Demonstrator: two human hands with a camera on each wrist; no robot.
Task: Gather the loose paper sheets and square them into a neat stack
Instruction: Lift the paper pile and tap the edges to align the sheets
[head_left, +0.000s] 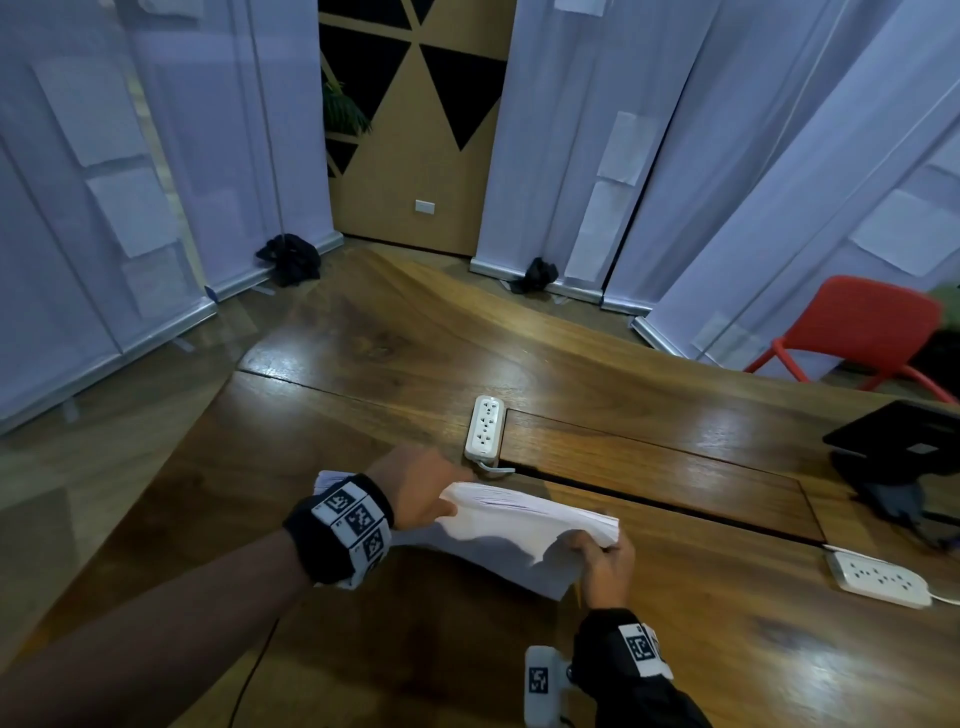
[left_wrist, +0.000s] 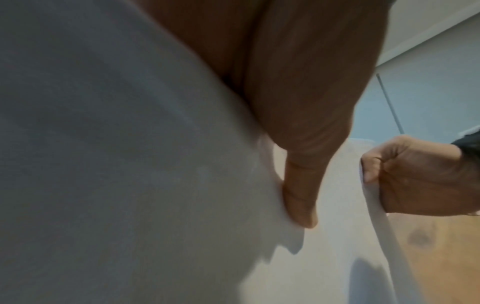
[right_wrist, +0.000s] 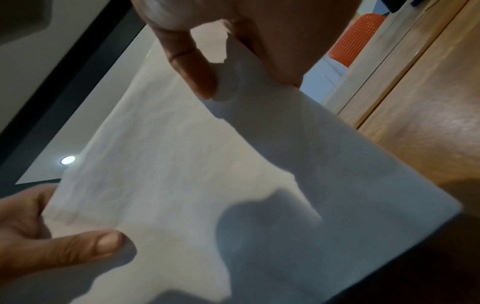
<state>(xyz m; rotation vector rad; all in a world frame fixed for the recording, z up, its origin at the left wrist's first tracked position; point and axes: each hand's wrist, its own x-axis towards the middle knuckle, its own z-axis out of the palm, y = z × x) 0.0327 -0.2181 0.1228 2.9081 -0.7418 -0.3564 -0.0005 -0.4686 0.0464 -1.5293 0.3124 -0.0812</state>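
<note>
At the left of the head view we see our left hand, its wrist in a black band with coded markers, gripping the left end of the paper stack: the thumb lies flat on the top sheet and the fingers go round the far edge, out of sight. In the left wrist view the thumb presses into the white paper. The stack sits between our hands, held just above the wooden table, its sheets fanned unevenly along the upper edge and a lower corner hanging down toward us. A further bit of paper shows behind the left wrist. Just beyond the stack lies a white power strip. Our right hand pinches the right end of the stack, thumb on top and fingers curled beneath. Farther right a second power strip lies on the table, with a black stand and a red chair behind.
</note>
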